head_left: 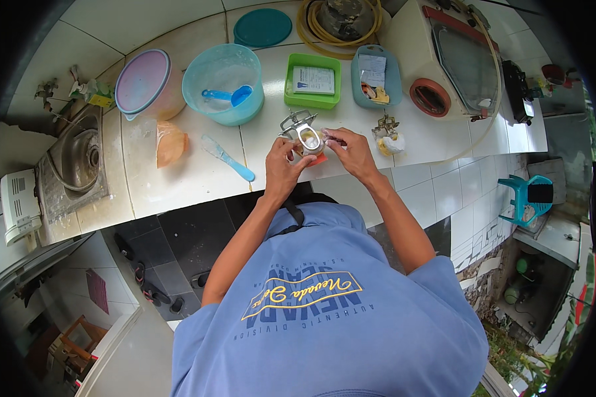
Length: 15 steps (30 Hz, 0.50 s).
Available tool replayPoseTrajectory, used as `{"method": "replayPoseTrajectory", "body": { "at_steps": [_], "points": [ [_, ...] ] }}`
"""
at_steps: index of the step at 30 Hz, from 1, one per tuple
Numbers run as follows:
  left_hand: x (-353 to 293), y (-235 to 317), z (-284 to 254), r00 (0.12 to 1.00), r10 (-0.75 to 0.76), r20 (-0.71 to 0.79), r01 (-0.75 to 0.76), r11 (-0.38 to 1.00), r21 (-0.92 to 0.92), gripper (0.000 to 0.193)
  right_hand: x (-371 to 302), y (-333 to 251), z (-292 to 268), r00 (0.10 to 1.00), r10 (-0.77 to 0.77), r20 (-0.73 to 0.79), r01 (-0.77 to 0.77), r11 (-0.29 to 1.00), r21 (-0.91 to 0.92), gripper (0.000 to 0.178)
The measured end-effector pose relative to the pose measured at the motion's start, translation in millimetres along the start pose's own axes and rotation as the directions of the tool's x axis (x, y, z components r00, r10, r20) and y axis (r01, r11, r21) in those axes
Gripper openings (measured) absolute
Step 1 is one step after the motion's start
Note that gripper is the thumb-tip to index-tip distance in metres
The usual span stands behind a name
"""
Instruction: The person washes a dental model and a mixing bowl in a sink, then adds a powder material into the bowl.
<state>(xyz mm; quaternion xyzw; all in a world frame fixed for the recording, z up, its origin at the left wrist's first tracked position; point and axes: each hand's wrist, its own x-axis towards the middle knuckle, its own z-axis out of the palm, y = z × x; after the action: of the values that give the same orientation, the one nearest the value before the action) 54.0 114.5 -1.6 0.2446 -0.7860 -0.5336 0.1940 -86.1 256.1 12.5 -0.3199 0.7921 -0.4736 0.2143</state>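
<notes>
At the counter's front edge I have a small metal hinged frame, which looks like a dental articulator (304, 124), with whitish and yellowish material inside its loop. My left hand (285, 165) is closed around its left side, the thumb reaching below it. On the other side, the fingertips of my right hand (352, 153) pinch its edge. Something orange-red (318, 160) shows under it, partly hidden. To the right stands a second such metal frame (385, 124) with a white and yellow lump (393, 144). A light-blue spatula (228, 158) lies left of my hands.
A blue tub (192, 83) holds white powder and a blue scoop (241, 95). Left of it are an orange flexible bowl (171, 143), a lidded container (144, 81) and a sink (83, 159). Behind sit a green tray (291, 98), a blue bin (385, 99) and a boxy machine (404, 40).
</notes>
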Motion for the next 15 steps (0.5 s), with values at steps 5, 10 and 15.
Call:
{"method": "replayPoseTrajectory", "body": {
  "at_steps": [5,10,15],
  "points": [
    [1,-15,7,0.999,-0.028,-0.035,0.024,0.993,-0.117,0.029,-2,-7,5,0.998,0.021,0.058,-0.018,0.998,-0.065,0.023],
    [2,-17,4,1.000,0.004,-0.002,-0.004,0.999,-0.037,0.023,2,-3,1,0.996,-0.006,0.089,0.018,0.991,-0.132,0.023],
    [-2,-9,-4,0.998,0.009,0.060,-0.005,0.997,-0.073,0.028,0,-8,-5,0.997,0.037,-0.074,-0.043,0.996,-0.084,0.023]
  ]
}}
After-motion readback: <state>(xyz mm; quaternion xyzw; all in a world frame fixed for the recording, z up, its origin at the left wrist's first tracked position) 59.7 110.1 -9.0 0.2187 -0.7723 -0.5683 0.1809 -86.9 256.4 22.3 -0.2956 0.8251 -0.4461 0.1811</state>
